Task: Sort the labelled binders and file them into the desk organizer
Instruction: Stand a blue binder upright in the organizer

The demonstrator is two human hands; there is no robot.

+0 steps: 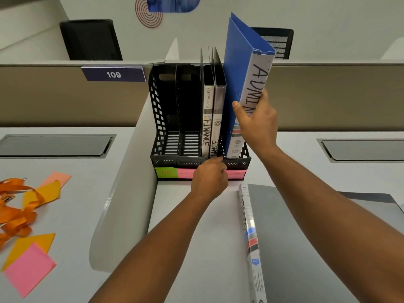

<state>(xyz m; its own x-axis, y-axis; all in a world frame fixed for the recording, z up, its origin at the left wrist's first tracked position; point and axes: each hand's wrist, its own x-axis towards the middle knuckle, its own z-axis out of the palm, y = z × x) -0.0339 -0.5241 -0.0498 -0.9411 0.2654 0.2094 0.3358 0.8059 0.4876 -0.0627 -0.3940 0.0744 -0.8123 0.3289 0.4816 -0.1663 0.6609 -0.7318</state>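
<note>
A black mesh desk organizer (160,119) stands against the partition, with a green "HR" note (166,172) and pink notes stuck on its front lip. Two black binders marked FINANCE (207,119) stand upright in its third slot. My right hand (256,121) grips the spine of a blue binder marked ADMIN (238,68), which stands tilted in the rightmost slot. My left hand (209,177) rests on the organizer's front lip below the FINANCE binders, fingers curled against the edge. A grey binder (306,237) lies flat on the desk at the right.
The organizer's two left slots hold nothing. Orange lanyards (15,206) and loose pink and orange sticky notes (28,267) lie on the left desk. Cable hatches (54,146) are set into both desks. A partition with a "109" sign (113,74) runs behind.
</note>
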